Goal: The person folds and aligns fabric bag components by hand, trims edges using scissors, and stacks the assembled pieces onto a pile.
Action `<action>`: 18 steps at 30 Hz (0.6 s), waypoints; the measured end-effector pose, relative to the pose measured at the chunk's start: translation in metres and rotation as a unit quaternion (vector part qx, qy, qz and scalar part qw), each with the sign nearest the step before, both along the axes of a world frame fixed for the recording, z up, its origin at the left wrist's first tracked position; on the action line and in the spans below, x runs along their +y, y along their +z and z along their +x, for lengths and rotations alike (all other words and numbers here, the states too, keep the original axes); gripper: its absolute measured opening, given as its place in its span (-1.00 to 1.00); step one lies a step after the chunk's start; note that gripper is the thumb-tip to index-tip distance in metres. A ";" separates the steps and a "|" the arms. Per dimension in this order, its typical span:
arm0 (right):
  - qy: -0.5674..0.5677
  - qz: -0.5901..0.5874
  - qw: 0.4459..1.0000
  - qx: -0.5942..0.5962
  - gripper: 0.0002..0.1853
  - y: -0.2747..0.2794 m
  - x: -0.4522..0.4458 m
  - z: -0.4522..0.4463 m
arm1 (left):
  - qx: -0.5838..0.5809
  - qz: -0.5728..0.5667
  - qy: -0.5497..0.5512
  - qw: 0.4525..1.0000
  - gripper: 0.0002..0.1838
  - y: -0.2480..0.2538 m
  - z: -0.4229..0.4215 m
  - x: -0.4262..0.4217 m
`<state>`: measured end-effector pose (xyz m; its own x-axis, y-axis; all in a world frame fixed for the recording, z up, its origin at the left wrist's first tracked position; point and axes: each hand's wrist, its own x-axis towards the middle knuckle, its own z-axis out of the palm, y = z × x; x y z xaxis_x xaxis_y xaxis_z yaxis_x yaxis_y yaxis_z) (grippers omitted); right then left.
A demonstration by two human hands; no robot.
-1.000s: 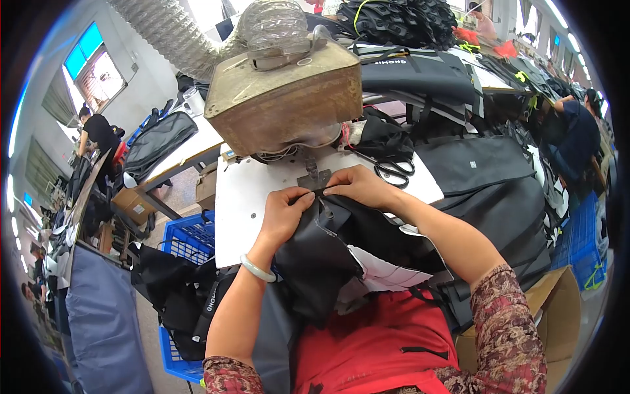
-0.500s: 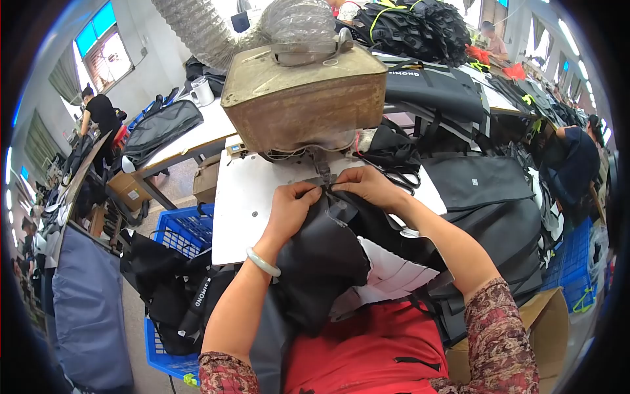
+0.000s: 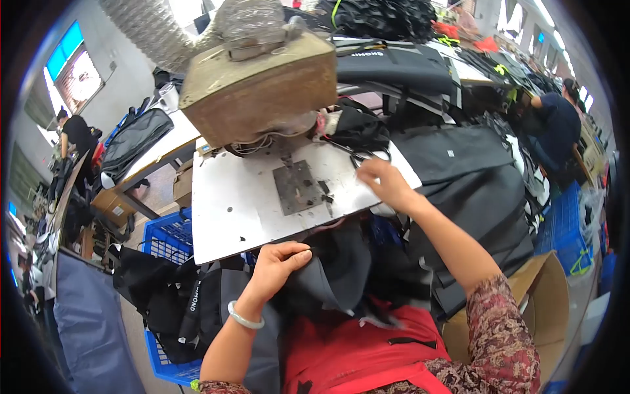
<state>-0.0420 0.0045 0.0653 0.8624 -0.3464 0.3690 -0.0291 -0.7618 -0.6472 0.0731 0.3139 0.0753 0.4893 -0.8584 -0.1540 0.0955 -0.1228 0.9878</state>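
My left hand [image 3: 279, 266] pinches the edge of a piece of black fabric [image 3: 338, 266], between thumb and fingers. The fabric hangs over my lap, below the front edge of the white work table [image 3: 243, 210]. Over the table's right side is my right hand [image 3: 392, 187], slightly blurred. Its fingers are loosely bent, with nothing visible in them. Close to its fingertips lie black-handled scissors [image 3: 382, 156], partly covered. A dark metal plate [image 3: 298, 189] is set into the tabletop below the sewing machine's needle area [image 3: 287, 156]. Small black scraps lie around it.
A brown metal box [image 3: 262, 85] with a ribbed duct [image 3: 154, 29] overhangs the table. Black panels [image 3: 453, 161] are stacked at right, above a cardboard box [image 3: 541, 289]. Blue crates [image 3: 167, 233] and black bags stand at left. Other people work at both sides.
The fabric has come off the table toward my lap, with my left hand moving down on it. My right hand has let go and moved right, toward the scissors. The view has shifted.
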 end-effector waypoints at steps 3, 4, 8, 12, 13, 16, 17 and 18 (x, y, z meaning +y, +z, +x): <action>-0.127 -0.191 0.973 -0.005 -0.70 -0.030 -0.044 0.015 | -0.042 -0.039 0.005 0.998 -0.82 -0.001 -0.013 0.000; -0.130 -0.207 0.969 0.033 -0.67 -0.036 -0.053 0.018 | -0.037 -0.041 0.020 0.998 -0.82 0.000 -0.015 0.001; -0.173 -0.156 0.955 0.182 -0.50 -0.021 -0.062 0.031 | -0.023 -0.037 0.041 0.998 -0.81 0.008 -0.015 0.005; -0.137 -0.105 0.961 0.214 -0.45 -0.022 -0.081 0.033 | -0.016 -0.041 0.022 0.999 -0.81 0.011 -0.018 0.011; -0.132 -0.126 0.957 0.225 -0.46 -0.022 -0.082 0.032 | -0.013 -0.051 0.026 0.998 -0.82 0.011 -0.019 0.011; -0.142 -0.163 0.931 0.296 -0.53 -0.018 -0.078 0.029 | -0.023 -0.056 0.048 0.997 -0.83 0.010 -0.018 0.013; -0.147 -0.167 0.926 0.307 -0.64 -0.015 -0.075 0.025 | -0.031 -0.064 0.066 0.995 -0.82 0.006 -0.018 0.012; -0.135 -0.134 0.939 0.287 -0.68 -0.013 -0.067 0.020 | -0.036 -0.072 0.074 0.994 -0.82 0.004 -0.017 0.012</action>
